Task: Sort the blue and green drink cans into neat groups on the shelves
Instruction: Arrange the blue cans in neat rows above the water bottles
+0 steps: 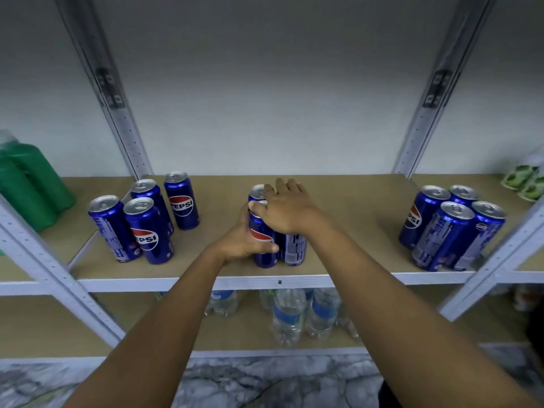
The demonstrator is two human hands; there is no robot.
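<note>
Middle cans: a cluster of tall blue aluminium Pepsi cans (290, 248) stands upright at the front centre of the brown board shelf (347, 213).
Left hand: the left hand (241, 241) wraps its fingers and thumb round the front blue can with the red-and-white logo (262, 235).
Right hand: the right hand (287, 209) lies over the cluster's tops, fingers fairly straight; whether it grasps any can is unclear.
Left group: four upright blue cans (144, 219).
Right group: four blue cans packed together (450, 228).
Below: clear plastic water bottles (290, 316) on the lower shelf.
</note>
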